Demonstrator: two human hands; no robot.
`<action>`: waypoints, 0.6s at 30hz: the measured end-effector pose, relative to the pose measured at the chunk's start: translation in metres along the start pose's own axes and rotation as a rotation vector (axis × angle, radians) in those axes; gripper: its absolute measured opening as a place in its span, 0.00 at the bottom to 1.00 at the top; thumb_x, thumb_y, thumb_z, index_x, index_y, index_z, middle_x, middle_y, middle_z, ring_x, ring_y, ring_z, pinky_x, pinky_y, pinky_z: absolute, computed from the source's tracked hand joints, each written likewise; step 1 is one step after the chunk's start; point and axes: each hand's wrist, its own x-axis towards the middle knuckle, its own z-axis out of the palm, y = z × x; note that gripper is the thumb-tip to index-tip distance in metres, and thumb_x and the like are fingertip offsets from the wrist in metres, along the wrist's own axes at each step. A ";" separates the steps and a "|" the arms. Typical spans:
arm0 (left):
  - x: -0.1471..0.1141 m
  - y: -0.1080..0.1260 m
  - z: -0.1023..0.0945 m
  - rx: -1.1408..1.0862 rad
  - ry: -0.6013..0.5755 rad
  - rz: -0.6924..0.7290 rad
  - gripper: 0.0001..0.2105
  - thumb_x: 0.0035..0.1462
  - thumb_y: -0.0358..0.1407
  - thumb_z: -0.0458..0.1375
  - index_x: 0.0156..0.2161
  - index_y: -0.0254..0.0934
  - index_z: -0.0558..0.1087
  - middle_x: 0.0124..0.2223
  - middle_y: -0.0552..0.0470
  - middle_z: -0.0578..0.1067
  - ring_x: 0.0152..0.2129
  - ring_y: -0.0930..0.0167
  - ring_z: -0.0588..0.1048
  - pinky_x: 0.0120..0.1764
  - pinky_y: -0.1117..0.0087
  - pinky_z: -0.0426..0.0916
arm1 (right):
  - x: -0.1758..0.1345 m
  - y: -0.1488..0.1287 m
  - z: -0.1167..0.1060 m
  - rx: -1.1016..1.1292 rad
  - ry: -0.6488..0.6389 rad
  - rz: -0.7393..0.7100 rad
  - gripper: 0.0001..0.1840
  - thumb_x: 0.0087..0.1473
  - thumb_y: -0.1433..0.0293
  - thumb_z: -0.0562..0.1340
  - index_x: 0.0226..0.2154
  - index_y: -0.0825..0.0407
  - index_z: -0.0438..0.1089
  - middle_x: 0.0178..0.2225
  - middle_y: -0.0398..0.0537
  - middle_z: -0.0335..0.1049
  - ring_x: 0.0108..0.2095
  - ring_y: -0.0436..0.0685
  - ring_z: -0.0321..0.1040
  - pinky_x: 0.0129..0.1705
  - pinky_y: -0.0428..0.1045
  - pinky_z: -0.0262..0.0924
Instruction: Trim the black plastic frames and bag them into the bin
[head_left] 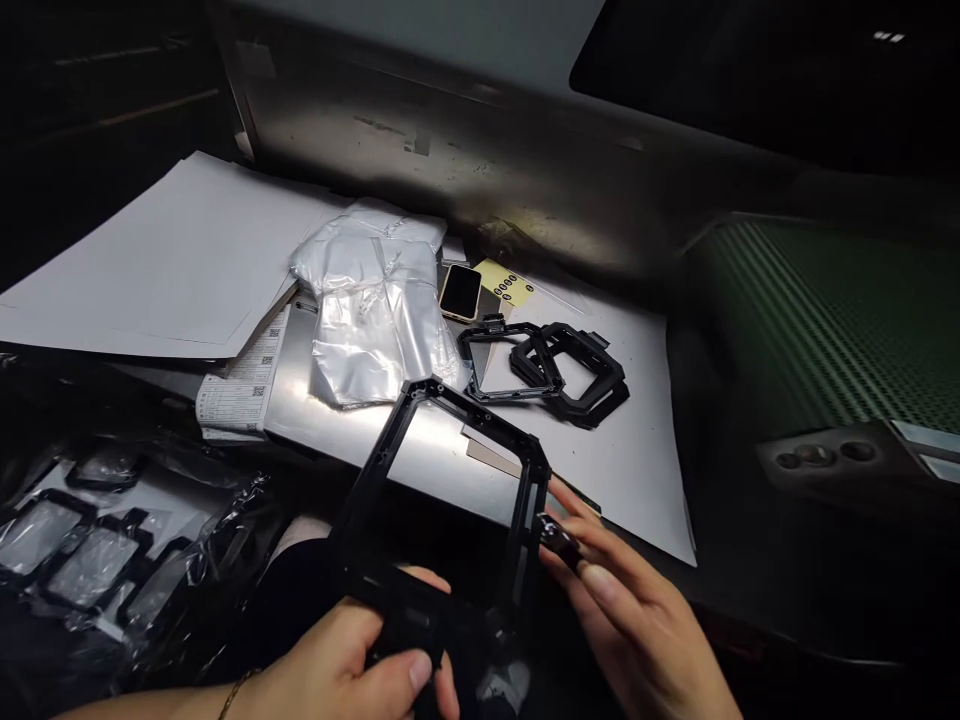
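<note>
A black plastic frame (480, 412) with cut corners is held up over the front of the bench. My left hand (352, 650) is closed around its lower bar, thumb on top. At the frame's right side, my right hand (630, 590) pinches a small dark tool with a shiny end (559, 537); its exact kind is unclear. The shiny end lies close to or against the side bar. Behind the held piece, a thin black frame (555, 378) and several thicker stacked black frames (611, 385) rest on white sheet.
Tied clear plastic bags (375, 320) lie mid-bench, beside a phone (461, 292) and a yellow label sheet (514, 285). Large white sheets (165, 250) are stacked left, above printed labels (244, 390). At lower left, several bagged frames (97, 560) sit in dark plastic. A green ridged surface (817, 320) is right.
</note>
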 end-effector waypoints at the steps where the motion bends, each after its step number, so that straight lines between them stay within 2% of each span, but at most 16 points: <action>1: 0.001 0.001 0.001 0.012 -0.015 0.004 0.20 0.53 0.44 0.52 0.50 0.41 0.62 0.33 0.53 0.71 0.23 0.76 0.64 0.28 0.74 0.61 | 0.002 0.003 0.005 0.086 -0.025 0.064 0.12 0.43 0.60 0.63 0.32 0.46 0.72 0.50 0.50 0.62 0.51 0.64 0.56 0.42 0.53 0.61; 3: 0.003 0.006 0.001 0.059 -0.069 -0.021 0.20 0.52 0.41 0.53 0.51 0.43 0.61 0.35 0.53 0.72 0.27 0.74 0.68 0.33 0.73 0.63 | 0.006 0.008 0.012 0.225 -0.058 0.150 0.13 0.42 0.60 0.64 0.33 0.48 0.71 0.39 0.51 0.70 0.39 0.59 0.65 0.37 0.52 0.62; 6: 0.003 0.008 -0.011 0.199 -0.195 -0.056 0.30 0.47 0.37 0.59 0.55 0.49 0.54 0.45 0.53 0.70 0.41 0.68 0.69 0.45 0.67 0.63 | 0.014 0.012 0.011 0.321 -0.079 0.219 0.14 0.41 0.61 0.64 0.32 0.49 0.70 0.23 0.42 0.69 0.24 0.49 0.63 0.30 0.47 0.58; 7: 0.002 0.006 -0.018 0.291 -0.167 -0.001 0.34 0.45 0.34 0.61 0.56 0.51 0.51 0.50 0.52 0.67 0.45 0.66 0.68 0.48 0.64 0.62 | 0.017 0.013 0.009 0.321 -0.103 0.248 0.14 0.41 0.60 0.64 0.32 0.50 0.70 0.21 0.41 0.68 0.22 0.48 0.62 0.29 0.46 0.56; 8: 0.003 0.002 -0.025 0.411 -0.084 0.105 0.38 0.44 0.32 0.62 0.57 0.52 0.48 0.54 0.51 0.63 0.48 0.64 0.66 0.49 0.62 0.61 | 0.019 0.015 0.006 0.311 -0.134 0.277 0.14 0.41 0.60 0.64 0.31 0.51 0.70 0.20 0.41 0.67 0.21 0.47 0.61 0.27 0.45 0.55; 10: 0.004 -0.007 -0.040 0.755 0.289 0.440 0.42 0.45 0.27 0.60 0.59 0.54 0.40 0.60 0.48 0.50 0.54 0.59 0.57 0.51 0.56 0.58 | 0.022 0.020 0.004 0.271 -0.214 0.347 0.14 0.43 0.61 0.63 0.29 0.54 0.69 0.18 0.42 0.66 0.18 0.45 0.59 0.22 0.43 0.51; 11: 0.006 -0.011 -0.045 0.929 0.427 0.618 0.41 0.46 0.24 0.58 0.58 0.55 0.40 0.62 0.48 0.46 0.56 0.57 0.52 0.52 0.52 0.55 | 0.022 0.023 0.005 0.247 -0.253 0.382 0.14 0.43 0.61 0.62 0.28 0.56 0.69 0.17 0.43 0.66 0.16 0.45 0.58 0.21 0.43 0.49; 12: 0.008 -0.015 -0.047 1.077 0.513 0.783 0.39 0.47 0.22 0.56 0.58 0.54 0.43 0.62 0.48 0.47 0.57 0.57 0.49 0.54 0.48 0.49 | 0.022 0.026 0.009 0.222 -0.290 0.413 0.15 0.44 0.61 0.62 0.28 0.56 0.69 0.16 0.43 0.65 0.15 0.45 0.57 0.19 0.42 0.48; 13: 0.009 -0.017 -0.048 1.180 0.517 0.921 0.36 0.49 0.20 0.54 0.57 0.53 0.47 0.59 0.49 0.54 0.57 0.58 0.50 0.54 0.47 0.45 | 0.021 0.029 0.013 0.193 -0.322 0.434 0.15 0.44 0.61 0.61 0.28 0.57 0.69 0.16 0.45 0.66 0.15 0.45 0.58 0.19 0.43 0.49; 15: 0.011 -0.019 -0.045 1.204 0.405 1.092 0.25 0.55 0.22 0.48 0.55 0.48 0.56 0.44 0.51 0.72 0.48 0.66 0.64 0.55 0.50 0.44 | 0.022 0.034 0.020 0.121 -0.355 0.432 0.15 0.43 0.61 0.61 0.28 0.58 0.70 0.21 0.49 0.69 0.19 0.50 0.64 0.22 0.45 0.55; 17: 0.009 -0.019 -0.043 1.037 0.402 1.094 0.18 0.59 0.28 0.42 0.51 0.49 0.62 0.28 0.56 0.74 0.31 0.71 0.71 0.51 0.57 0.55 | 0.029 0.037 0.019 0.019 -0.302 0.357 0.16 0.43 0.60 0.60 0.31 0.56 0.71 0.31 0.53 0.71 0.31 0.55 0.68 0.32 0.50 0.60; 18: 0.006 -0.019 -0.044 0.943 0.470 1.050 0.16 0.59 0.31 0.42 0.48 0.50 0.65 0.25 0.57 0.73 0.26 0.72 0.70 0.47 0.61 0.60 | 0.036 0.039 0.012 -0.049 -0.229 0.295 0.17 0.44 0.60 0.59 0.33 0.55 0.71 0.36 0.53 0.70 0.37 0.57 0.67 0.37 0.51 0.59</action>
